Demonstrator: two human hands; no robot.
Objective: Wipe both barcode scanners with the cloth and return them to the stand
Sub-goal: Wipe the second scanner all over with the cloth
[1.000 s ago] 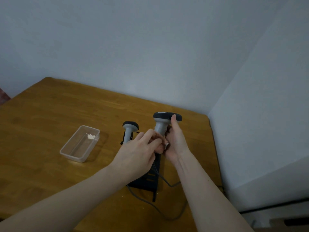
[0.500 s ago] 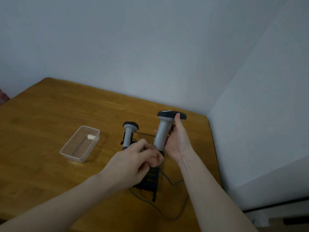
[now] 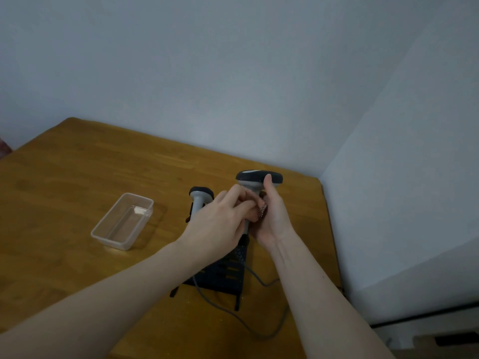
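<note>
Plastic container (image 3: 121, 221) on table (image 3: 77, 164), left of stand (image 3: 220, 275). One scanner (image 3: 199, 200) upright in stand; second scanner (image 3: 255, 182) just right of it (raised between both hands). Cable (image 3: 259, 330) trails toward near table edge.

The left hand (image 3: 220, 221) covers most of the raised scanner's handle (image 3: 252, 189), the cloth (image 3: 263, 211) shows only as a small patterned scrap between both hands, and the stand's top (image 3: 223, 274) lies hidden behind the left wrist.
</note>
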